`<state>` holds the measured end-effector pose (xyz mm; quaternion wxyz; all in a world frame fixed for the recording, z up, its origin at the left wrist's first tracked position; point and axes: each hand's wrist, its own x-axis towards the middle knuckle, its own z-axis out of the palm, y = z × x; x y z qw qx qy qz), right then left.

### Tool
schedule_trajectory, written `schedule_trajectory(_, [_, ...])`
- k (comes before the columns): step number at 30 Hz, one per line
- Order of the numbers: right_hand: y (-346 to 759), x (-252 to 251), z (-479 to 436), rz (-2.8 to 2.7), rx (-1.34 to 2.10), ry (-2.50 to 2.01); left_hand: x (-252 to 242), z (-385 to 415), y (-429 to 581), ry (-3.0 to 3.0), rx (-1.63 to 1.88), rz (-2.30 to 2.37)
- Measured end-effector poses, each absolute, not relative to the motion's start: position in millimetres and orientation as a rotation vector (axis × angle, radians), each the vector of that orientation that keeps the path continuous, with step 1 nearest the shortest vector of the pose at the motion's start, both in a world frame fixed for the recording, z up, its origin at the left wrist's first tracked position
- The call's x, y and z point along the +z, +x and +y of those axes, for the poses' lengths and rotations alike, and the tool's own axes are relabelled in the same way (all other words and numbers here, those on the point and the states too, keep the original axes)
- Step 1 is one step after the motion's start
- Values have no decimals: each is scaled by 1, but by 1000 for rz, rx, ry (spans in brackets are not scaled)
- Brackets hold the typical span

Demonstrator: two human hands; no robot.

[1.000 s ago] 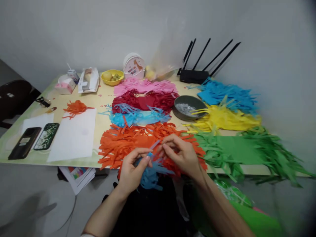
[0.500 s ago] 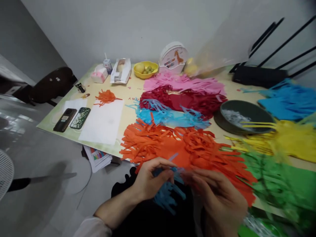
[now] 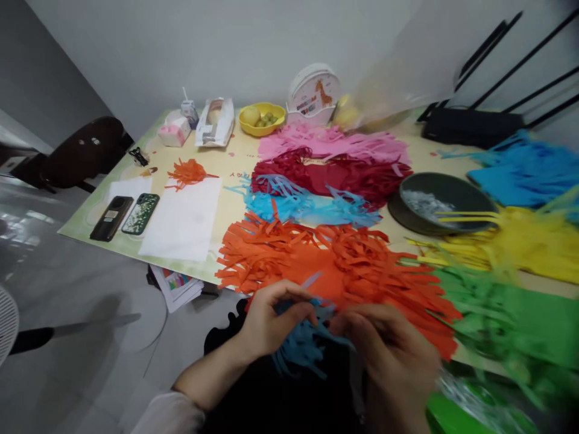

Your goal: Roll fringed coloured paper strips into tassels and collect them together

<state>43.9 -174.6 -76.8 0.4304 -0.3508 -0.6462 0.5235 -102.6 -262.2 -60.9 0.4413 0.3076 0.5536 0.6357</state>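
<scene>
Tassel (image 3: 301,349), blue, lower centre, stays pinched in left hand (image 3: 278,319); right hand (image 3: 391,355) blurred, hold unclear; view swung left, pinch seemingly undisturbed.

The blue fringe (image 3: 301,349) in my left grip (image 3: 278,319) looks like thin, matt paper, slightly crinkled. On the tabletop (image 3: 239,160), smooth with a faint sheen, the orange fringe (image 3: 316,271) before me looks papery and matt, its cut strips rough. To the right, the dark bowl (image 3: 404,214) appears smooth, holding shiny clear plastic bits (image 3: 425,205). Far right, I see a filmy plastic bag (image 3: 402,84); left, smooth white paper (image 3: 183,223).
</scene>
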Motion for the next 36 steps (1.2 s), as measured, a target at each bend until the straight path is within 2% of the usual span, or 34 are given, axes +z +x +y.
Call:
schedule_trajectory(3, [36, -77, -170, -1528, 1596, -802, -57, -260, -106, 826, 1541, 1481])
schedule_trajectory(6, [30, -78, -167, -1495, 1740, -751, -54, -256, -108, 896, 1521, 1534])
schedule_trajectory(26, [30, -75, -174, -1482, 1774, -799, -46, -260, -109, 1320, 1364, 1801])
schedule_trajectory(32, [26, -80, -168, -1398, 1912, -772, -51, -258, -111, 1191, 1352, 1636])
schedule_trajectory(36, [26, -80, -169, -1389, 1942, -777, -57, -259, -105, 1178, 1422, 1685])
